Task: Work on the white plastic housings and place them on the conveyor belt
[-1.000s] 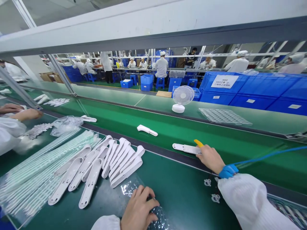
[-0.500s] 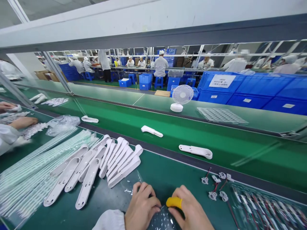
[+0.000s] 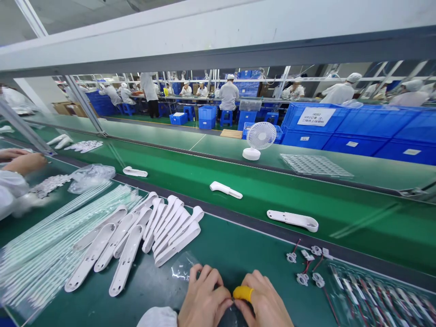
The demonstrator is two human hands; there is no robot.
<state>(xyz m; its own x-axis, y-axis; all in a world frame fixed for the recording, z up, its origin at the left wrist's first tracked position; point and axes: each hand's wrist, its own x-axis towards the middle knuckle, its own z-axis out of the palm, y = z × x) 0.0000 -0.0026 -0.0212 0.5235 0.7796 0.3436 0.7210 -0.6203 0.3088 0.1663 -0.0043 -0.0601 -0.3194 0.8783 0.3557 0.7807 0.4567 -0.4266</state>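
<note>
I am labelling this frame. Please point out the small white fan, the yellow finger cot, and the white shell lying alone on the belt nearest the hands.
small white fan [image 3: 260, 135], head view, centre of its round grille.
yellow finger cot [image 3: 243, 293], head view, its middle, on a right-hand finger.
white shell [image 3: 293, 220], head view, middle of its long body.

Green conveyor belt [image 3: 306, 200], small white desk fan [image 3: 259, 138], stacked blue crates [image 3: 374, 127], grey overhead beam [image 3: 218, 50]

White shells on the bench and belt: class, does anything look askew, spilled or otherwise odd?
Nothing looks damaged or spilled. The white shells lie in a loose, overlapping fan rather than a neat row. The left hand and right hand meet over a clear bag; the right forefinger wears a yellow cot.
</note>
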